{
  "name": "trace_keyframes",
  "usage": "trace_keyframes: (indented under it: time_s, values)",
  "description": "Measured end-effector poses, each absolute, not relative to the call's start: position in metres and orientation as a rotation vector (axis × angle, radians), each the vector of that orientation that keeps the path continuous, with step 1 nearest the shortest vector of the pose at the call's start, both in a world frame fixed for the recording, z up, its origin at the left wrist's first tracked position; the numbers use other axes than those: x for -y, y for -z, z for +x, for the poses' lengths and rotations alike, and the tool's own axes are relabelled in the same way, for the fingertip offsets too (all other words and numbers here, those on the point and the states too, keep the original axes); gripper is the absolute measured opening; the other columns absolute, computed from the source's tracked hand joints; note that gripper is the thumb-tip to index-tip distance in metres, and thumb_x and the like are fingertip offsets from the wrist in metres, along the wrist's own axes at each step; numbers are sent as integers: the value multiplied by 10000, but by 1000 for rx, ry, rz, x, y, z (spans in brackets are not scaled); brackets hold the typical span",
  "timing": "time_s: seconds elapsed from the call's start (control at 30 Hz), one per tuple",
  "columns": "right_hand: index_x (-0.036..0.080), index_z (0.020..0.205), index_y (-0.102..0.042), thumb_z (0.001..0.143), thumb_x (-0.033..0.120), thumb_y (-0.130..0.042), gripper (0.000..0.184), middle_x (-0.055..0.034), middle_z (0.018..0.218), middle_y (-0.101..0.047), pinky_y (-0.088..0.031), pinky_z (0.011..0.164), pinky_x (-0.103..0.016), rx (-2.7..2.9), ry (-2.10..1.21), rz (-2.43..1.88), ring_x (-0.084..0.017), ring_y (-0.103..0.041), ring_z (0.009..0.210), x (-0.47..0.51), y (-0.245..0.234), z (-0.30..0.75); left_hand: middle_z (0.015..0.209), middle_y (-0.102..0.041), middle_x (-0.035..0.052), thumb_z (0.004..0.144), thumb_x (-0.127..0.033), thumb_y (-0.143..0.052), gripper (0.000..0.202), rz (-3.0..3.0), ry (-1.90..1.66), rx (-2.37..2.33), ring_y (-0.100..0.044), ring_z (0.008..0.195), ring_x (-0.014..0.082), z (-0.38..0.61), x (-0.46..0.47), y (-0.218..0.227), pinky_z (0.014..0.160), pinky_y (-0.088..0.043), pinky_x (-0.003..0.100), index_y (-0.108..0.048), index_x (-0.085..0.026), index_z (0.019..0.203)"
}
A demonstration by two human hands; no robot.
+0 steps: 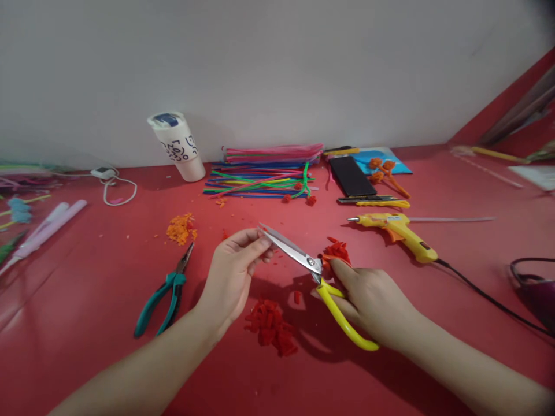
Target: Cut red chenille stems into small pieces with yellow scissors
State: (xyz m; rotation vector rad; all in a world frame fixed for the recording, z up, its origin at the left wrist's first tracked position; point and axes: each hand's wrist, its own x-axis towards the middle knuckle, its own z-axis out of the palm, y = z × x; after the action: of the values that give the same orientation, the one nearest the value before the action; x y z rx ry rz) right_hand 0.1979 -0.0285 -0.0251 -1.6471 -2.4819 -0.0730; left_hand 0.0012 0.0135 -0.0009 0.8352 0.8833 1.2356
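Note:
My right hand [373,303] grips the yellow handles of a pair of scissors [299,257], whose steel blades point up and left. My left hand [236,268] has its fingers pinched together right at the blade tips; whatever it holds is too small to make out. A red fuzzy piece [336,251] sits by the scissors' pivot, against my right fingers. Below the hands lies a heap of red fuzzy cuttings [271,326] on the red table [87,358].
Teal-handled pliers [167,297] lie left of my left hand, with orange cuttings [181,228] beyond. At the back stand a paper cup [177,144], a stack of coloured pipe cleaners [264,176] and a black phone [351,176]. A yellow glue gun [399,231] with its cord lies at right.

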Motion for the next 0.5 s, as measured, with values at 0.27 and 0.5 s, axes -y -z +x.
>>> trace_keyframes:
  time_s: [0.27, 0.5]
  values:
    - [186, 743, -425, 835, 451, -297, 308, -6, 454, -534, -156, 419, -242, 2493, 31, -1682, -154, -500, 388, 30, 25, 198, 621, -579, -19, 685, -127, -611, 24, 827, -1233, -885, -511, 554, 41, 2, -14, 1, 567, -413, 153, -630, -132, 671]
    - [195, 704, -422, 825, 486, -295, 339, -5, 441, -516, -149, 413, -238, 2461, -9, -1721, -153, -488, 380, 29, 26, 199, 625, -582, -21, 677, -137, -625, 10, 831, -1240, -904, -512, 554, 38, 1, -15, 1, 564, -411, 145, -632, -132, 682]
